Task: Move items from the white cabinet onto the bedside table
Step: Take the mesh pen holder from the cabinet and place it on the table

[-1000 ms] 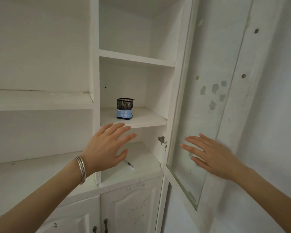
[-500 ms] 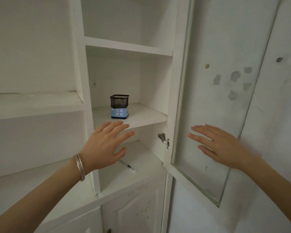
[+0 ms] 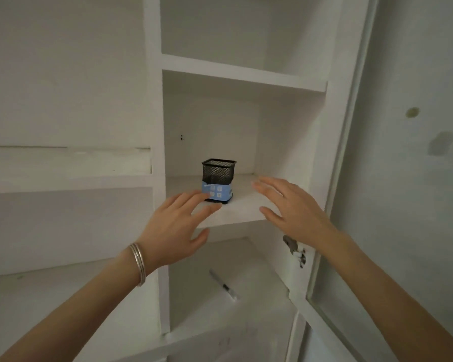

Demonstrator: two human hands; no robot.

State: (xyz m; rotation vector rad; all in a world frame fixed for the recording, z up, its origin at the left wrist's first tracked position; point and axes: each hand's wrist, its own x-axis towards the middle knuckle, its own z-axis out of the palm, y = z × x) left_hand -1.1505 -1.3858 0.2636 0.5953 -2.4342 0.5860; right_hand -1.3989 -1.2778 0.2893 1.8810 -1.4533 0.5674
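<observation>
both hands spread, mesh holder between them

your left hand (image 3: 178,223) has its fingers straight and fanned, gripping nothing. your right hand (image 3: 290,207) is the same, palm turned inward, fingers loose and apart.

between them stands the mesh pen holder (image 3: 217,182), black wire with a blue label round its lower half. it is upright on the middle shelf (image 3: 243,211) of the white cabinet (image 3: 152,100), near the shelf's front edge.

your left fingertips (image 3: 199,196) lie over the holder's lower left corner. they may be touching the label, but from this angle you can't be sure. your right hand is just beside the holder on its right, apart from it, over the front right part of the shelf.

a silver bangle (image 3: 137,266) sits on your left wrist. below, on the cabinet's lower surface, a pen (image 3: 224,284) lies on its side, well apart from the holder. the glass-paned door (image 3: 344,152) stands open at your right, with its metal hinge (image 3: 294,250) just under your right wrist.
</observation>
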